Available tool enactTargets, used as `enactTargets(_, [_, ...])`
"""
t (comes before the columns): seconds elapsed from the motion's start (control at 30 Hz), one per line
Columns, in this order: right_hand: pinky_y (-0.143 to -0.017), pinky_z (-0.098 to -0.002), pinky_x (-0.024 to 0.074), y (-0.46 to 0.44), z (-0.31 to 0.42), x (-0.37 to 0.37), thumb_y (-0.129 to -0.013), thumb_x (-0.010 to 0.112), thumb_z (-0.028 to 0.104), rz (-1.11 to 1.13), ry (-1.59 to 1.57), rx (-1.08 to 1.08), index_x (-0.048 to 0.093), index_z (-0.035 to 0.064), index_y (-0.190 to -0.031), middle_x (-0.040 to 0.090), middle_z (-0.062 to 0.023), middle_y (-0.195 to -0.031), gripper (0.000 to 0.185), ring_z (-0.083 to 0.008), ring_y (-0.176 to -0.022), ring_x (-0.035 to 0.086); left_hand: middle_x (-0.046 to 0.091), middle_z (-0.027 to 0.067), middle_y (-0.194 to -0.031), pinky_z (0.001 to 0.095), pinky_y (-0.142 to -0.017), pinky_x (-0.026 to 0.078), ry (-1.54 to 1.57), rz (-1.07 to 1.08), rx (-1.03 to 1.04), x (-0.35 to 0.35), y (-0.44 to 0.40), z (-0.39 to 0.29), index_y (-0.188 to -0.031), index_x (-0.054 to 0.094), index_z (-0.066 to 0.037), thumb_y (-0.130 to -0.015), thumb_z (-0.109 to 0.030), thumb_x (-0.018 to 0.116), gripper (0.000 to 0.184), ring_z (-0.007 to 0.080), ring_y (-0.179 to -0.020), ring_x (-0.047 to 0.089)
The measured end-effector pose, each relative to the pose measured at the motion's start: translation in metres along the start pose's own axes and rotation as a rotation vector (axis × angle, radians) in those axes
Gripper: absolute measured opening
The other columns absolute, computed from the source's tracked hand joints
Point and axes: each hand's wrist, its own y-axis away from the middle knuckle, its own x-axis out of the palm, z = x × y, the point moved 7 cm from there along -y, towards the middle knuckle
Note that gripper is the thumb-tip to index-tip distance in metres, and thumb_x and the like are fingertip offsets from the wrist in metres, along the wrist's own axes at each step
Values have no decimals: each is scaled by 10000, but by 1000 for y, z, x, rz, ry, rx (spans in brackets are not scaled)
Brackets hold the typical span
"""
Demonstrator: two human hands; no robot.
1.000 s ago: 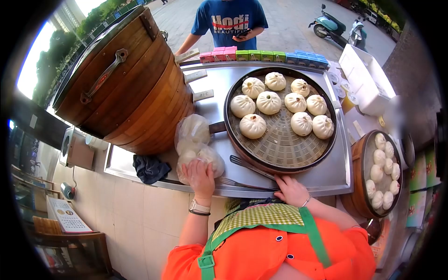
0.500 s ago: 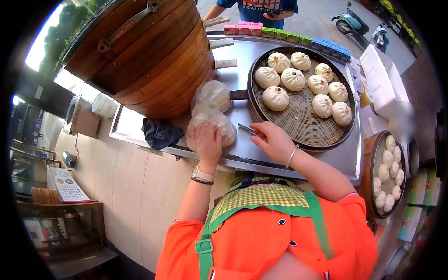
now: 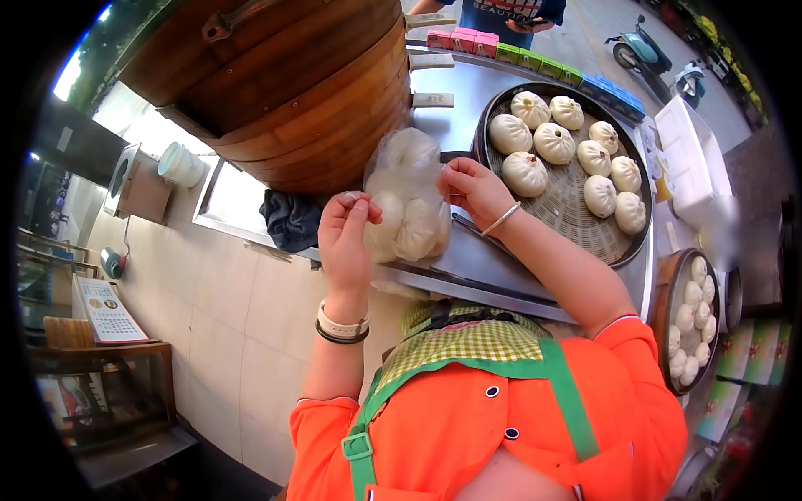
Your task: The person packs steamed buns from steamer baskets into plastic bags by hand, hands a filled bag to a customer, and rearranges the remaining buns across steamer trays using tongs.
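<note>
A clear plastic bag (image 3: 419, 227) with several white steamed buns inside sits on the steel counter, between my two hands. My left hand (image 3: 344, 238) is closed in a pinch on the bag's left edge. On the opposite side, my right hand (image 3: 478, 195) pinches the bag's right edge, fingers pressed together. Just below my right wrist, metal tongs (image 3: 478, 230) lie loose on the counter. Beyond that hand is a round steamer tray (image 3: 576, 234) with a woven base, holding several pleated buns (image 3: 554, 144); its handle is partly hidden behind the bag and hand.
A tall wooden steamer stack (image 3: 309, 125) leans into view at left, a dark cloth (image 3: 291, 220) at its foot. Coloured boxes (image 3: 535, 60) line the counter's far edge, where a person (image 3: 510, 15) stands. Another bun steamer (image 3: 667, 284) and a white foam box (image 3: 695, 154) are at right.
My right hand has let go of the tongs and moved to the bag's right edge. My left hand has shifted from on top of the bag to its left edge.
</note>
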Motion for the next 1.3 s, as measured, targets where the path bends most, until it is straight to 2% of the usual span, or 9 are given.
enactTargets(0.17, [-616, -252, 431, 18, 27, -11, -814, 565, 175, -153, 765, -372, 523, 8, -858, 565, -67, -725, 178, -102, -659, 518, 569, 65, -844, 199, -613, 400, -129, 108, -158, 8, 2, 8, -984, 524, 17, -869, -38, 463, 142, 79, -637, 482])
enactTargets(0.3, [-570, -245, 443, 28, 11, -19, -848, 513, 137, -169, 607, -306, 498, 10, -847, 571, -52, -655, 128, -124, -563, 522, 577, 75, -866, 187, -594, 391, -140, 116, -166, 19, 12, 9, -1066, 500, 23, -866, -43, 462, 215, 67, -599, 463])
enactTargets(0.53, [-727, -252, 460, 18, -6, -16, -933, 388, 190, -165, 214, -190, 437, 60, -948, 616, -72, -812, 140, -133, -773, 598, 576, 69, -865, 183, -609, 396, -221, 85, -98, 29, 14, 4, -1067, 500, 25, -869, -43, 466, 212, 65, -623, 463])
enactTargets(0.7, [-766, -282, 450, 42, -3, 18, -928, 401, 258, 296, -415, 243, 437, 89, -1084, 607, -104, -907, 233, -178, -888, 584, 579, 57, -845, 208, -600, 422, -284, 174, -127, 49, 17, 5, -1042, 506, 26, -862, -45, 484, 196, 67, -704, 499])
enactTargets(0.9, [-786, -328, 445, 61, 20, 40, -899, 458, 220, 176, -296, 178, 376, 85, -1224, 570, -110, -918, 362, -198, -903, 559, 583, 122, -783, 309, -663, 457, -1306, 487, 547, 118, 42, -31, -961, 550, 20, -790, -33, 533, 180, 248, -742, 576])
enactTargets(0.93, [-833, -326, 414, 65, 29, 38, -883, 473, 175, 211, -326, 209, 368, 81, -1224, 550, -90, -885, 368, -192, -943, 533, 597, 153, -830, 339, -658, 460, -1377, 552, 463, 121, 46, -24, -941, 573, 13, -744, -9, 544, 200, 309, -755, 567])
enactTargets(1.07, [-844, -324, 396, 78, 62, 48, -868, 486, 109, 348, -405, 113, 340, 12, -1209, 549, -92, -839, 384, -207, -882, 543, 611, 136, -817, 324, -670, 457, -976, 370, 665, 91, 40, -62, -884, 606, 13, -716, 16, 560, 175, 262, -750, 580])
enactTargets(1.2, [-822, -317, 400, 85, 93, 55, -892, 434, 113, 596, -358, -24, 383, 19, -1151, 516, -61, -750, 279, -190, -791, 537, 575, 42, -871, 211, -745, 428, -498, -154, 284, -8, -10, -28, -963, 551, 21, -879, -19, 445, 141, 103, -817, 535])
enactTargets(1.3, [-805, -316, 408, 61, 86, 28, -900, 417, 112, 413, -275, 8, 432, 16, -1084, 496, -50, -719, 208, -178, -740, 521, 577, 46, -891, 218, -783, 420, -469, 106, 96, 9, -22, 28, -989, 538, 22, -882, -25, 447, 148, 103, -850, 528])
